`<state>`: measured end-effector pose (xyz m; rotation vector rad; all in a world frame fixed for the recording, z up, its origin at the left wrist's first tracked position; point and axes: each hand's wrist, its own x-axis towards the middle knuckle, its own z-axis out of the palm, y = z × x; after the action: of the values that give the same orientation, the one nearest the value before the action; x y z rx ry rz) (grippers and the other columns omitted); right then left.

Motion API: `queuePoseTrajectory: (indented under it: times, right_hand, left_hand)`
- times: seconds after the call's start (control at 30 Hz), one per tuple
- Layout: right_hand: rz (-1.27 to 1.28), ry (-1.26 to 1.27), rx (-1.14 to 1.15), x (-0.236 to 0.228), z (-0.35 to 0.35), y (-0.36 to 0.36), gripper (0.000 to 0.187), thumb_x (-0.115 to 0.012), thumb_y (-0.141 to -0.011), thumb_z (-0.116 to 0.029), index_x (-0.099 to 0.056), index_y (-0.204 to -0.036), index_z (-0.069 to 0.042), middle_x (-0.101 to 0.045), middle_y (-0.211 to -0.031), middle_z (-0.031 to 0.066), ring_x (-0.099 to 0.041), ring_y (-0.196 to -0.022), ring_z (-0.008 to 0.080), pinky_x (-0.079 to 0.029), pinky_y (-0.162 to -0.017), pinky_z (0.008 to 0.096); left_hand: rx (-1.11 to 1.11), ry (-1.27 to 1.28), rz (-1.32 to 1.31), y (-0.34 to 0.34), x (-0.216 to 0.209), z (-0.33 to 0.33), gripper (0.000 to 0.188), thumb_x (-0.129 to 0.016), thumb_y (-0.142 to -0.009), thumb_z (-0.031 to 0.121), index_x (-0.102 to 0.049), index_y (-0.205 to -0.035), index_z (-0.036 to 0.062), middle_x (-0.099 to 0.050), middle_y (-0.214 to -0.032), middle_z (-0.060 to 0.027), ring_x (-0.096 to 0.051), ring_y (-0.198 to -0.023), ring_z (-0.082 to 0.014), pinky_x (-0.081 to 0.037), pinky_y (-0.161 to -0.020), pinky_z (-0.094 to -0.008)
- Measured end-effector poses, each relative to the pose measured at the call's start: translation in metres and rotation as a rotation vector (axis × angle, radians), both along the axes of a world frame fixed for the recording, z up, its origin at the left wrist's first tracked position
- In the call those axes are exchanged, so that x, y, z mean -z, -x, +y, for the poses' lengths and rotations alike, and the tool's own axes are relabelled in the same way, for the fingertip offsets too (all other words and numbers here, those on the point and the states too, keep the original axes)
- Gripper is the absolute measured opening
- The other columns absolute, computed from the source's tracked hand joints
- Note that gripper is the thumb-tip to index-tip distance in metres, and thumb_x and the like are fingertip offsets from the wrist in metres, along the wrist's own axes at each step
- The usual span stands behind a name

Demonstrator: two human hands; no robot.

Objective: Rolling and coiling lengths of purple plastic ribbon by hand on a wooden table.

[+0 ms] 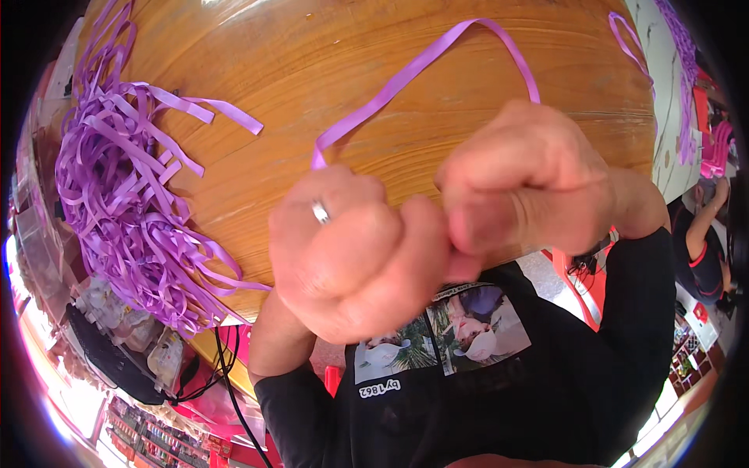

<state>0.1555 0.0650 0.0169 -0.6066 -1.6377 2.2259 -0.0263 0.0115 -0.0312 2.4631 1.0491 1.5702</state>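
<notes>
A purple ribbon [406, 74] arches over the wooden table from one of my hands to the other. My left hand [351, 249], with a ring on one finger, is closed on the ribbon, which comes out above its knuckles. Close beside it, my right hand [530, 179] is also closed, and the ribbon's other side runs down behind it. The fingertips of both hands meet near the table's front edge, slightly blurred. What lies between them is hidden. To the left of my left hand, a heap of purple ribbons [117, 156] spreads along the table.
The wooden table [257, 47] ends just in front of my body. Further purple ribbons [679, 70] hang at a white marbled surface on the right. Black cables [226, 374] dangle below the left edge, near a dark bag [109, 359]. At the far right another person's arm [702, 222] shows.
</notes>
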Motion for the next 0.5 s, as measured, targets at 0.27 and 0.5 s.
queuePoseTrajectory:
  times: [0.27, 0.5]
  right_hand:
    - [-0.155, -0.11, 0.135, 0.001, 0.019, -0.006, 0.065, -0.05, -0.084, -0.061, -0.063, -0.086, 0.002, -0.061, -0.071, 0.0067, -0.059, -0.069, 0.0116, -0.043, -0.061, 0.0237]
    - [0.133, -1.18, 0.266, 0.01, 0.038, -0.002, 0.046, -0.074, -0.07, -0.035, -0.065, -0.098, 0.001, -0.062, -0.088, 0.0093, -0.058, -0.07, 0.0215, -0.044, -0.065, 0.0299]
  left_hand:
    - [0.077, 0.345, -0.213, 0.005, -0.006, 0.006, 0.023, -0.067, -0.082, 0.023, -0.059, -0.088, 0.0018, -0.061, -0.071, -0.0065, -0.049, -0.052, -0.0171, -0.038, -0.045, -0.0275]
    - [0.153, 0.525, -0.337, 0.006, -0.003, 0.01, 0.025, -0.06, -0.089, 0.024, -0.06, -0.09, -0.0002, -0.06, -0.074, -0.01, -0.052, -0.058, -0.0185, -0.041, -0.052, -0.0275]
